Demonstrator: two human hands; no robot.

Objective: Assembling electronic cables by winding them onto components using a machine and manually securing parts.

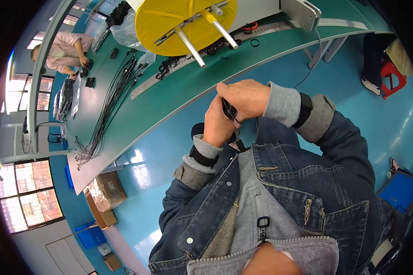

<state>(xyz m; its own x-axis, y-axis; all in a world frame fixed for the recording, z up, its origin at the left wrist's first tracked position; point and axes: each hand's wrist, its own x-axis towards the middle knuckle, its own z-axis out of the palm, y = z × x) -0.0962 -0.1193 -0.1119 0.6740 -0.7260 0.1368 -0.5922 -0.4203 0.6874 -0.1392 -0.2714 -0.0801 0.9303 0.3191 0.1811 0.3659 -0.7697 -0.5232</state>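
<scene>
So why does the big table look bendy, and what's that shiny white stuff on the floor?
Head view: the fisheye lens bends the edge of the green table; head view again: the blue floor reflects light as white glare, and the windows at left look washed out.

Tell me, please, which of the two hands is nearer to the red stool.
Right. The right hand is left of the red stool, across the floor; the left hand is farther left and lower in view.
</scene>
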